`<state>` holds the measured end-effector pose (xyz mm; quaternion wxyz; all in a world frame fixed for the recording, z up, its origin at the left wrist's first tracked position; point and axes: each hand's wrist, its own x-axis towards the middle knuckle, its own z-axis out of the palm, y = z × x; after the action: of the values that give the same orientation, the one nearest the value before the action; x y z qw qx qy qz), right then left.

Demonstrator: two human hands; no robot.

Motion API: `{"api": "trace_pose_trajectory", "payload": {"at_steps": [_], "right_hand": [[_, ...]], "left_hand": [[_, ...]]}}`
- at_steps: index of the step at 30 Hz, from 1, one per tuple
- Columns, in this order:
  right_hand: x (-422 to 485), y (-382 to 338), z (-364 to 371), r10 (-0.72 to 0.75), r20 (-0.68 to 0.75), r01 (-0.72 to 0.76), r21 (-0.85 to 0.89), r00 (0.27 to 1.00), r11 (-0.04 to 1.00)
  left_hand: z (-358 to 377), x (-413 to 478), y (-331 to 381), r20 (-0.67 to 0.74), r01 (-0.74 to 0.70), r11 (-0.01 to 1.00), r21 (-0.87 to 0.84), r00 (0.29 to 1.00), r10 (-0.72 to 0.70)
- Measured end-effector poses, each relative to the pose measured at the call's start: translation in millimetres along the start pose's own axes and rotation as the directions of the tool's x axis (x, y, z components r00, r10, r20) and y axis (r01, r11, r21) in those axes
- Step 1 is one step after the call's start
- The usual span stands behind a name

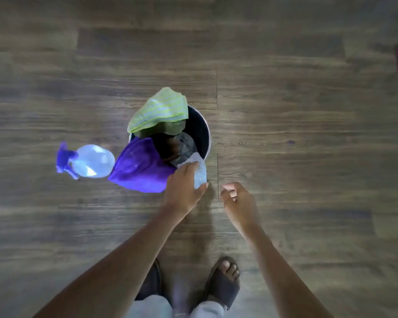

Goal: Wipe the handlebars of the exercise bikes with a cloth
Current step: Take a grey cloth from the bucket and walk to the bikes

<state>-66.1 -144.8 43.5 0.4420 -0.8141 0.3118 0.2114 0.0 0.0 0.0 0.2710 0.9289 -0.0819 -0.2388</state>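
Fingers and thumb of my left hand [183,188] are closed around the pale grey cloth [200,174], which hangs over the near rim of the bucket [200,127]. My fingers lie across its upper part and my thumb is at its lower end. My right hand [238,200] hovers just right of it, near the bucket but apart from it, with its fingers loosely curled and holding nothing.

The bucket stands on the wooden plank floor [296,111], a little far of my feet. A green striped cloth [161,111] is draped over its far-left rim and a purple cloth [140,166] over its near-left rim. A dark grey cloth [185,145] sits bunched inside, touching the pale one. Left of the bucket, beside the purple cloth, is a clear spray bottle [91,160] with a purple trigger head, its nozzle pointing left. One dark sandal [223,283] shows on my right foot at the near edge.
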Motion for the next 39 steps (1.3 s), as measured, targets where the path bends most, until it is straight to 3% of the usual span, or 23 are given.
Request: {"api": "trace_pose_trajectory", "payload": {"at_steps": [5, 14, 23, 28, 33, 39], "right_hand": [[14.9, 15.9, 6.8, 0.012, 0.002, -0.012, 0.003, 1.0, 1.0], [4.1, 9.8, 1.1, 0.024, -0.013, -0.024, 0.034, 1.0, 0.999], [-41.0, -55.2, -49.5, -0.026, -0.004, 0.026, 0.095, 1.0, 0.995], [-116.0, -107.3, -134.7, -0.037, -0.055, 0.043, 0.105, 0.998, 0.994], [-247.1, -158.9, -232.4, -0.017, -0.149, 0.037, 0.134, 0.989, 0.99], [-375.6, -175.5, -295.3, -0.012, -0.254, 0.06, 0.184, 0.967, 0.981]], "left_hand": [[7.3, 20.7, -9.9, -0.08, 0.02, 0.999, -0.029, 0.997, -0.022], [-11.1, -0.7, -5.9, -0.227, -0.04, 0.958, -0.283, 0.974, -0.026], [-90.7, -58.5, 62.2, -0.193, -0.05, 0.874, -0.484, 0.98, -0.051], [-178.6, -116.6, 144.0, -0.129, -0.05, 0.845, -0.532, 0.991, -0.023], [-279.0, -203.3, 238.2, -0.131, -0.077, 0.817, -0.572, 0.991, 0.002], [-330.0, -281.8, 308.1, -0.088, -0.182, 0.817, -0.548, 0.983, 0.161]]}}
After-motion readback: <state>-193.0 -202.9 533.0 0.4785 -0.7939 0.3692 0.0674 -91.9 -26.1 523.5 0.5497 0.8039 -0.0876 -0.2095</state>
